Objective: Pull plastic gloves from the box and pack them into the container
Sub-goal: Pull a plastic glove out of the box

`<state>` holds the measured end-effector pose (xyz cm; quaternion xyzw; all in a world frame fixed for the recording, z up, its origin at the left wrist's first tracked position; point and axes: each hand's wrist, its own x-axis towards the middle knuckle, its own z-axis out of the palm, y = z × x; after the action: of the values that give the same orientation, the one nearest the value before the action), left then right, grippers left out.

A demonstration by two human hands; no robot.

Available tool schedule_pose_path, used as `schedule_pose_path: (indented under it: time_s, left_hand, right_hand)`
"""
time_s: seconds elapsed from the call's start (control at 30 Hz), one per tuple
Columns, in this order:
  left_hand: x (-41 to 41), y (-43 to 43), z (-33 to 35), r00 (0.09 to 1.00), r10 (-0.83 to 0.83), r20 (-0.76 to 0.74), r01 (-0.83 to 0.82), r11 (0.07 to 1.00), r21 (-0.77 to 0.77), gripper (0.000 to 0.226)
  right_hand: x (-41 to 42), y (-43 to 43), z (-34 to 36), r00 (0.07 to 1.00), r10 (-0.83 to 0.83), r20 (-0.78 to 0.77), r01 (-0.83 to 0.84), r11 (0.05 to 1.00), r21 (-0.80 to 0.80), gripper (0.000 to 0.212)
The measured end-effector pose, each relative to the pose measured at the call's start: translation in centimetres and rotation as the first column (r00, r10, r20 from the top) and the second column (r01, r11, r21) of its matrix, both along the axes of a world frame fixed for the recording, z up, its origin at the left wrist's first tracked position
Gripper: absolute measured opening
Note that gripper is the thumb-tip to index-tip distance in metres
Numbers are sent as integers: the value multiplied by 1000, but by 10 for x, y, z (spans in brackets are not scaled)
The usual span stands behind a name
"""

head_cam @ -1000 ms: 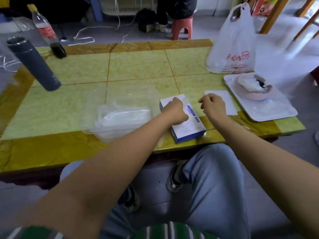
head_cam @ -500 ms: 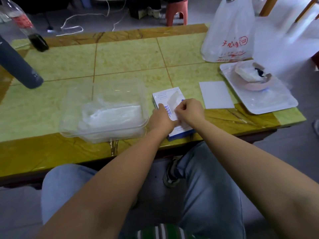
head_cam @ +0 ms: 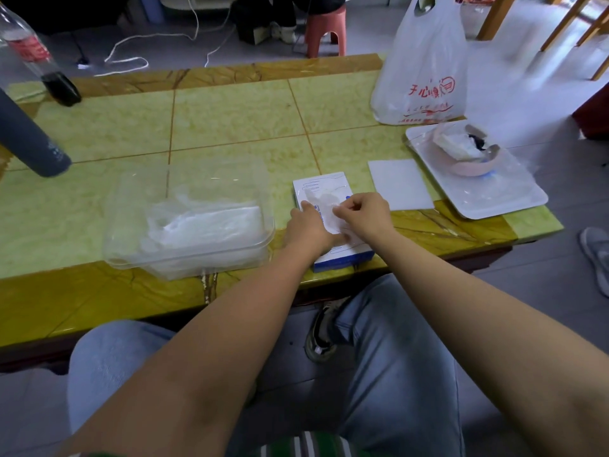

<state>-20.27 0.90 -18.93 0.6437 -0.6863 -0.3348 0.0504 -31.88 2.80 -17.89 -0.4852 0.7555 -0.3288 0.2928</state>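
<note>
I find the far half of the tiled table (head_cam: 230, 120) open for passage. At the near edge the clear container (head_cam: 268, 230) and the glove box (head_cam: 321, 186) stand just apart, with a narrow bare strip between them. The right hand (head_cam: 365, 212) pinches a plastic glove (head_cam: 324, 201) over the box, and its way left is open. A white card (head_cam: 400, 184) and a white tray (head_cam: 494, 199) occupy the right. A plastic bag (head_cam: 425, 61) blocks the far right corner. A grey flask (head_cam: 33, 140) and a bottle (head_cam: 29, 51) stand far left.

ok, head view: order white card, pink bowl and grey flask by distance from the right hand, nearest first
1. White card, just right of the right hand, which pinches a glove.
2. Pink bowl, on the tray farther right.
3. Grey flask, far left.
</note>
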Motion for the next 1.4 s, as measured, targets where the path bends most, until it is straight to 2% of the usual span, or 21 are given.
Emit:
schedule_pose_path:
  time_s: [0.1, 0.2, 0.3, 0.4, 0.5, 0.7, 0.8, 0.87, 0.93, 1.03, 1.1, 1.17, 1.23, 1.33, 1.4]
  left_hand:
    - [-2, 0, -1, 999, -48, 20, 49, 998, -38, 81]
    - [-3, 0, -3, 999, -46, 29, 47, 997, -54, 82]
    - [-3, 2, -3, 999, -19, 37, 21, 999, -46, 86]
    - [-4, 2, -2, 999, -14, 44, 16, 999, -45, 91]
    - [-3, 3, -1, 997, -25, 77, 29, 999, -40, 88]
    - [-2, 3, 1, 995, -65, 77, 70, 996, -63, 79]
    - [-1, 3, -1, 996, -71, 57, 75, 995, -62, 93]
    - [-1, 1, -2, 998, -31, 57, 33, 999, -33, 111]
    - [-1, 2, -1, 998, -17, 60, 18, 1000, -21, 119]
    - [-1, 2, -1, 998, -17, 57, 18, 1000, -24, 120]
    - [-1, 2, 0, 998, -25, 63, 27, 999, -25, 120]
    - [-1, 3, 0, 997, -31, 69, 33, 999, -23, 118]
    - [-1, 3, -1, 996, -38, 78, 40, 999, -27, 116]
    - [-1, 4, 0, 995, -40, 86, 44, 998, -40, 114]
    - [-1, 3, -1, 996, -35, 80, 38, 999, -35, 116]
  right_hand:
    - [2, 2, 3, 994, -35, 103, 45, 994, -100, 17]
    - [-1, 5, 1, 973, -81, 218, 114, 984, -140, 20]
    - [-7, 5, -2, 952, -71, 298, 92, 994, -55, 18]
    - [-12, 4, 0, 984, -8, 180, -4, 998, 62, 14]
    - [-15, 6, 8, 996, -1, 90, 0, 1000, 12, 15]
    - [-12, 14, 9, 979, 15, 204, 11, 992, -124, 21]
    - [-17, 13, 17, 958, 26, 286, 33, 980, -198, 19]
    - [-20, 11, 23, 956, 47, 288, 15, 977, -211, 19]
    - [-24, 10, 23, 961, 36, 275, 21, 979, -202, 22]
    - [-32, 13, 14, 939, -3, 343, 41, 994, -105, 24]
    - [-31, 18, 9, 920, 43, 390, -55, 998, 20, 20]
    - [-28, 20, 5, 936, 87, 341, -105, 994, 34, 20]
    - [-23, 17, 6, 950, 27, 311, -11, 999, -52, 32]
    - [-19, 10, 12, 927, -96, 363, 164, 973, -162, 38]
    - [-19, 9, 12, 915, -98, 392, 178, 969, -174, 39]
